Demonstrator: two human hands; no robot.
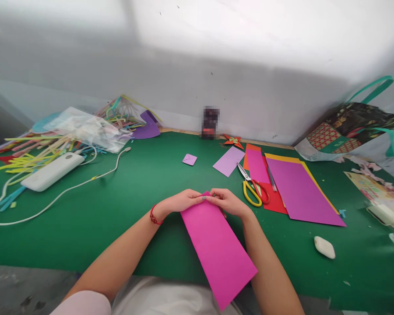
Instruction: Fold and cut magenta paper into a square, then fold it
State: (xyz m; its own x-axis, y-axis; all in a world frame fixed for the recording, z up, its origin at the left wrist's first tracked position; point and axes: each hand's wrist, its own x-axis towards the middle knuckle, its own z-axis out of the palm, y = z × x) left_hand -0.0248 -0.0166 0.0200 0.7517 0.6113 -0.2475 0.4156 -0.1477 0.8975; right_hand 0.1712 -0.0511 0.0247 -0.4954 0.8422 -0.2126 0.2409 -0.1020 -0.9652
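A long sheet of magenta paper (216,249) slants from the middle of the green table toward my body, its near end past the table edge. My left hand (185,200) pinches the far end of it, thumb on top. From the other side, my right hand (228,201) grips the same end, and the two thumbs meet near the far corner. The fingers beneath the paper are partly hidden. Beyond my hands lies a small folded lilac paper square (189,159). A flat lilac paper sheet (229,161) rests to its right.
Scissors (252,186) with yellow and red handles lie right of my hands, beside purple sheets (304,188) and a pen (271,178). A white power bank (52,171) with a cable and paper strips occupies the left. A white case (324,247) sits near right; a bag (341,131) stands behind.
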